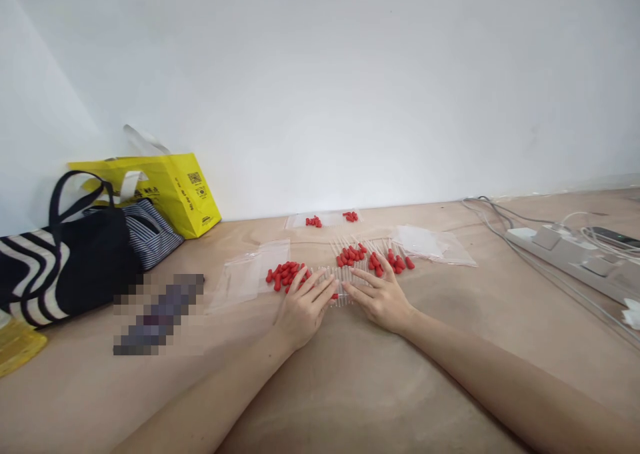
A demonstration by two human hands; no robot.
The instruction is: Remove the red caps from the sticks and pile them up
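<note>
Both of my hands lie flat on a wooden table (pixel 350 387), fingers stretched and spread. My left hand (pixel 303 306) rests on a row of thin clear tubes (pixel 334 282), its fingertips beside a pile of red caps (pixel 283 274). Close beside it, my right hand (pixel 381 297) covers the same row, its fingers reaching toward clear tubes with red caps (pixel 371 257). Neither hand grips anything.
Clear plastic bags lie at the left (pixel 249 273), right (pixel 434 245) and back (pixel 323 219), the back one with a few red caps. A yellow bag (pixel 165 189) and striped bags (pixel 70 254) stand far left. A white power strip (pixel 575 257) with cables lies at the right.
</note>
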